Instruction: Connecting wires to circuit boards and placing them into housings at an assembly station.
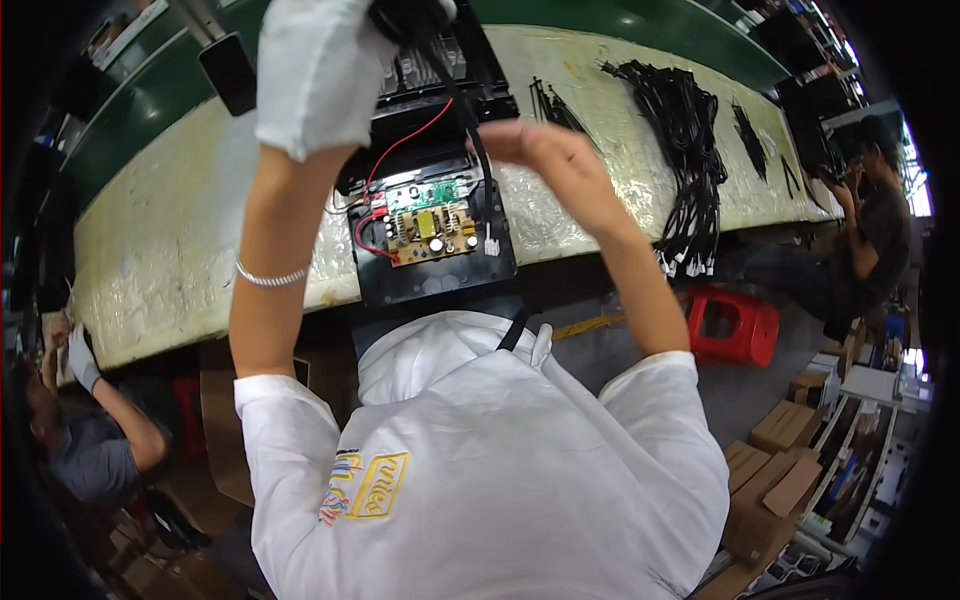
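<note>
At the top of the head view my left hand (325,75), in a white glove, is closed round a bundled black cable (415,18). The cable hangs down past an open black housing (430,288) to a white plug (492,245) at its right edge. Inside the housing lies a tan and green circuit board (430,225) with a yellow transformer and red wires (415,132). My bare right hand (540,150) is beside the hanging cable, fingertips at or against it. Motion blurs these fingers, so their grip cannot be made out.
Bundled black cables (680,150) with white plugs lie on the pale worktable (150,240) to the right, near black cable ties (555,105). A phone-like device (228,75) hangs from a bar at upper left. A red stool (735,325) and cardboard boxes (785,425) stand right. Other people sit at both sides.
</note>
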A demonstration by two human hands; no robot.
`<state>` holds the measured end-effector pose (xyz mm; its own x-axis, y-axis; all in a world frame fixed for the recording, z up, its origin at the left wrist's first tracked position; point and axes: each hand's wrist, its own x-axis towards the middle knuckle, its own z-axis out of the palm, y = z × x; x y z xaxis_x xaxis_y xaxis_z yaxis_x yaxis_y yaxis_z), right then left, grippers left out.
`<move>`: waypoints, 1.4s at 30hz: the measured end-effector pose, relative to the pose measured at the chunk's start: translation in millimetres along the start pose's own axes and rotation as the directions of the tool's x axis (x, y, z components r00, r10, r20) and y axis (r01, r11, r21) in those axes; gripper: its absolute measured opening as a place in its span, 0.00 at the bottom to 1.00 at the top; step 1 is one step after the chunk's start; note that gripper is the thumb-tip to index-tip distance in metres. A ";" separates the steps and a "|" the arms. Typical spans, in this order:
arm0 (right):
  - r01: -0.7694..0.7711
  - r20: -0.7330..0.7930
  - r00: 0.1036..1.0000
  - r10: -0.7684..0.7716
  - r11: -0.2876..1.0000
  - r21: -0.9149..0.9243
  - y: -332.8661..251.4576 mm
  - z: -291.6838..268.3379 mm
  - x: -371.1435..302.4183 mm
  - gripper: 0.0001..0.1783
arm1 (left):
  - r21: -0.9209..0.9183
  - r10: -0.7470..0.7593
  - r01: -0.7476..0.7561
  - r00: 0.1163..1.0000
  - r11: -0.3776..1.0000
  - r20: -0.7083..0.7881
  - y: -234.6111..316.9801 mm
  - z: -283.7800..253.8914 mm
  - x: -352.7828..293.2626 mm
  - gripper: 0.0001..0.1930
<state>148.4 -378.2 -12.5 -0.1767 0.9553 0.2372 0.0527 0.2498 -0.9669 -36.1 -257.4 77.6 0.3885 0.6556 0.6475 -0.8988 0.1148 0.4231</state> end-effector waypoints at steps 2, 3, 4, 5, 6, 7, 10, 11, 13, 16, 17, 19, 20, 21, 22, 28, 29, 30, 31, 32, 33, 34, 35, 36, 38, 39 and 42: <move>-0.125 0.061 0.991 0.117 0.983 0.135 23.3 15.7 -11.0 0.25 | 0.453 0.114 0.001 0.967 0.891 -0.227 21.5 10.7 7.0 0.11; -0.164 0.084 0.985 0.150 0.966 0.199 28.5 23.4 -13.0 0.24 | 0.442 0.148 -0.029 0.960 0.897 -0.236 25.0 5.3 11.0 0.10; -0.166 0.111 0.983 0.148 0.971 0.174 26.2 27.1 -13.8 0.23 | 0.453 0.164 -0.050 0.962 0.890 -0.217 28.7 0.5 13.3 0.10; -0.172 0.121 0.981 0.151 0.969 0.177 27.0 28.4 -13.9 0.23 | 0.460 0.174 -0.067 0.965 0.885 -0.194 31.5 1.3 15.2 0.09; -0.177 0.110 0.981 0.161 0.971 0.158 27.9 29.2 -14.1 0.22 | 0.468 0.193 -0.075 0.959 0.880 -0.210 32.3 3.0 16.1 0.08; -0.182 0.097 0.981 0.170 0.974 0.138 28.6 30.9 -14.1 0.20 | 0.472 0.198 -0.074 0.956 0.879 -0.217 34.3 5.2 16.1 0.08; -0.202 0.091 0.975 0.204 0.979 -0.031 16.4 27.4 -9.7 0.17 | 0.491 0.231 -0.120 0.958 0.863 -0.173 37.3 11.1 13.3 0.07; -0.199 0.108 0.970 0.219 0.965 -0.171 12.4 24.9 -8.8 0.17 | 0.494 0.235 -0.119 0.955 0.861 -0.180 38.7 12.9 11.4 0.07; -0.207 0.125 0.968 0.220 0.972 -0.111 12.7 24.4 -8.6 0.14 | 0.475 0.203 -0.101 0.965 0.874 -0.169 40.7 15.1 6.4 0.07; -0.219 0.100 0.969 0.226 0.973 -0.073 42.7 15.3 -6.5 0.09 | 0.480 0.212 -0.103 0.961 0.871 -0.178 37.5 16.9 -2.6 0.08; -0.224 0.106 0.967 0.231 0.972 -0.072 43.5 17.3 -6.2 0.09 | 0.492 0.217 -0.098 0.958 0.865 -0.190 36.3 15.7 -5.9 0.08; -0.199 -0.013 0.979 0.202 0.944 -0.264 45.2 23.9 -4.9 0.07 | 0.486 0.208 -0.091 0.959 0.869 -0.193 34.8 15.1 -11.2 0.09; -0.024 0.002 1.000 0.026 0.946 -0.323 53.5 25.3 -3.2 0.06 | 0.523 0.208 -0.066 0.953 0.850 -0.219 34.2 16.5 -12.9 0.09; -0.028 0.003 1.000 0.031 0.946 -0.323 57.4 26.6 -4.4 0.06 | 0.559 0.209 -0.039 0.947 0.828 -0.244 33.7 16.5 -14.0 0.09; -0.055 -0.038 0.998 0.045 0.931 -0.360 60.1 27.6 -5.2 0.06 | 0.575 0.222 -0.062 0.951 0.816 -0.213 32.2 14.0 -15.6 0.09; -0.110 -0.120 0.990 0.070 0.922 -0.372 67.0 40.9 -12.4 0.06 | 0.618 0.201 -0.028 0.956 0.786 -0.213 27.1 13.1 -19.7 0.10; -0.109 -0.156 0.986 0.051 0.916 -0.386 66.8 41.9 -14.1 0.06 | 0.615 0.198 -0.023 0.956 0.788 -0.217 26.4 11.2 -19.9 0.10; -0.114 -0.158 0.986 0.057 0.915 -0.386 69.3 40.6 -14.1 0.06 | 0.570 0.197 -0.050 0.960 0.820 -0.200 26.4 9.2 -19.7 0.10; -0.112 -0.198 0.979 0.044 0.932 -0.345 73.2 38.6 -13.6 0.06 | 0.522 0.198 -0.076 0.963 0.849 -0.182 26.4 7.8 -19.0 0.10; -0.107 -0.242 0.970 0.032 0.947 -0.303 75.6 37.4 -13.1 0.05 | -0.169 -0.105 0.050 0.936 0.984 -0.337 36.4 27.7 -19.7 0.09; -0.113 -0.247 0.968 0.037 0.947 -0.302 76.1 37.9 -13.2 0.05 | -0.173 -0.111 0.054 0.934 0.983 -0.339 32.3 22.0 -19.0 0.09; -0.114 -0.228 0.973 0.035 0.932 -0.343 74.9 39.9 -12.9 0.05 | 0.198 0.045 0.013 0.958 0.980 -0.285 26.1 13.1 -18.6 0.10; -0.109 -0.205 0.978 0.031 0.917 -0.384 73.4 41.4 -12.4 0.05 | 0.541 0.174 -0.054 0.969 0.839 -0.175 23.5 10.6 -18.1 0.10; -0.111 -0.204 0.978 0.034 0.917 -0.383 72.2 41.3 -13.8 0.05 | 0.562 0.189 -0.044 0.961 0.826 -0.204 21.9 9.7 -19.7 0.10; -0.164 -0.212 0.973 0.090 0.918 -0.362 71.6 39.9 -17.4 0.04 | 0.229 0.084 -0.023 0.962 0.973 -0.261 22.1 10.0 -21.1 0.11; -0.169 -0.213 0.972 0.095 0.917 -0.360 73.8 39.9 -17.5 0.04 | -0.134 -0.033 -0.004 0.961 0.991 -0.276 22.4 11.1 -21.8 0.11; -0.039 -0.230 0.972 -0.042 0.942 -0.334 79.7 40.0 -19.6 0.04 | 0.247 0.082 -0.009 0.954 0.969 -0.287 23.4 5.1 -23.6 0.12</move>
<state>116.7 -383.3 -97.9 0.0523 0.9548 0.2925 0.3852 0.2509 -0.8881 -65.3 -274.0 75.4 0.2391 0.8492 0.4708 -0.8240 -0.0790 0.5610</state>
